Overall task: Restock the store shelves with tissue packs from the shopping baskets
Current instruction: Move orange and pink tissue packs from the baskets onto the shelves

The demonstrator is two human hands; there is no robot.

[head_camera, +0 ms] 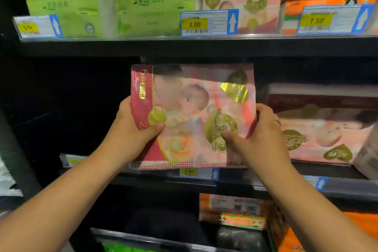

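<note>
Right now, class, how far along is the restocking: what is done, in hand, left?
Done: the top shelf looks stocked, and matching pink packs lie at the right of the middle shelf. In hand: left hand and right hand grip one pink tissue pack before that shelf. Left: setting it into the dark gap at its left; the baskets are out of view.

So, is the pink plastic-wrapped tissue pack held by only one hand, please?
No, the left hand and right hand both grip the pink tissue pack.

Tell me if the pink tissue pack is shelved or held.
Held: left hand and right hand grip the pink pack before the middle shelf.
</note>
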